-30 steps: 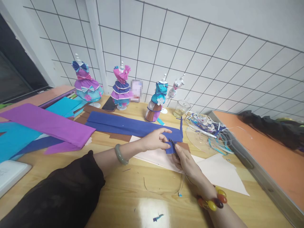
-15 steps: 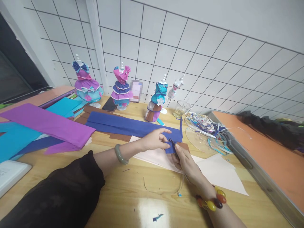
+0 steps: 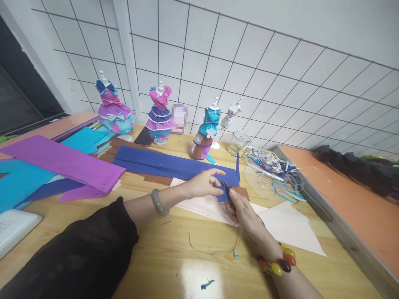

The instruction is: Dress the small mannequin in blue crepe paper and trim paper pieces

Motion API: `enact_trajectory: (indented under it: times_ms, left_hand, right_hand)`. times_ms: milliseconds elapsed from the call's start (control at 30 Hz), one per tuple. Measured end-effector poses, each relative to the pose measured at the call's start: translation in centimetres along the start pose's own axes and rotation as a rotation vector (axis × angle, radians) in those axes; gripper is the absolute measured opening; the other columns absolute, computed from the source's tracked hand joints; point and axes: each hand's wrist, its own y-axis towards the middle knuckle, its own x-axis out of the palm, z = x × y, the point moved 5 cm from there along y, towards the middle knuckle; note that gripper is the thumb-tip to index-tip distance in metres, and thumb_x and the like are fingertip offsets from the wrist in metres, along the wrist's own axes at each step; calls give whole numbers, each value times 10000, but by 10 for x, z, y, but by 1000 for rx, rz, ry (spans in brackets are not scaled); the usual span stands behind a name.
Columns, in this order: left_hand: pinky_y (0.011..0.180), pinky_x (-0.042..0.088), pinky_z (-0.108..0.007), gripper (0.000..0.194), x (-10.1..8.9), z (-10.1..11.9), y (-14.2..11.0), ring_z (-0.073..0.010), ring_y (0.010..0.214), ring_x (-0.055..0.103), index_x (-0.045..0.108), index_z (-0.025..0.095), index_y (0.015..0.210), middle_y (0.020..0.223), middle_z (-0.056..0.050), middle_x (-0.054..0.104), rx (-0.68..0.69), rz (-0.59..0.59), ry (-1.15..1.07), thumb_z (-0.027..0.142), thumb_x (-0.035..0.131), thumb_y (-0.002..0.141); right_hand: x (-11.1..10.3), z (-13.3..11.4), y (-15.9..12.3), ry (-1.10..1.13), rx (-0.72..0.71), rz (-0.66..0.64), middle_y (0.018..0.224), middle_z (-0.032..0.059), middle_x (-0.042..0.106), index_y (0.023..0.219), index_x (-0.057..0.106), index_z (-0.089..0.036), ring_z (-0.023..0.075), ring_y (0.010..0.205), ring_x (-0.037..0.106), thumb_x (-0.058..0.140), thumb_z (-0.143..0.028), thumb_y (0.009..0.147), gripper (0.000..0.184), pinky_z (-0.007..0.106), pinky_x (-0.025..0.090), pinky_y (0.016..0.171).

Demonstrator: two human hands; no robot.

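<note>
My right hand (image 3: 245, 209) is closed around a pair of dark scissors (image 3: 226, 192), whose blades point up and to the left. The blades lie over a small blue piece of crepe paper or cloth (image 3: 222, 197). On its other side my left hand (image 3: 204, 182) has its fingers bent and pinches the small blue piece at its edge. Just beyond both hands a long folded blue strip (image 3: 174, 164) lies across the table. Under the hands are a pale pink sheet (image 3: 202, 207) and a brown piece (image 3: 241, 192). My right palm hides most of the scissors' handles.
Dressed mini mannequins (image 3: 115, 104) stand along the tiled wall, with a phone (image 3: 144, 137) and a glass cup (image 3: 238, 142). Purple (image 3: 68, 162) and turquoise sheets (image 3: 25, 182) lie left. Scraps and ribbons (image 3: 271, 164) pile up at right, beside an orange surface (image 3: 349, 199).
The scissors' blades have shifted slightly in my right hand over the small blue piece. My left hand stays in nearly the same place.
</note>
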Motion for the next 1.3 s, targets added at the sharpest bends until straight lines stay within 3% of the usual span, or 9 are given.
enact_trajectory:
  times_ms: [1300]
  left_hand:
    - [616, 373, -230, 599, -1, -1, 1, -83, 631, 506, 468, 140, 1205, 692, 36, 533, 1, 28, 10, 191, 694, 653]
  right_hand:
    - [-1, -2, -2, 29, 4, 28, 465, -69, 271, 551, 330, -213, 69, 373, 228, 349, -618, 868, 514, 225, 173, 363]
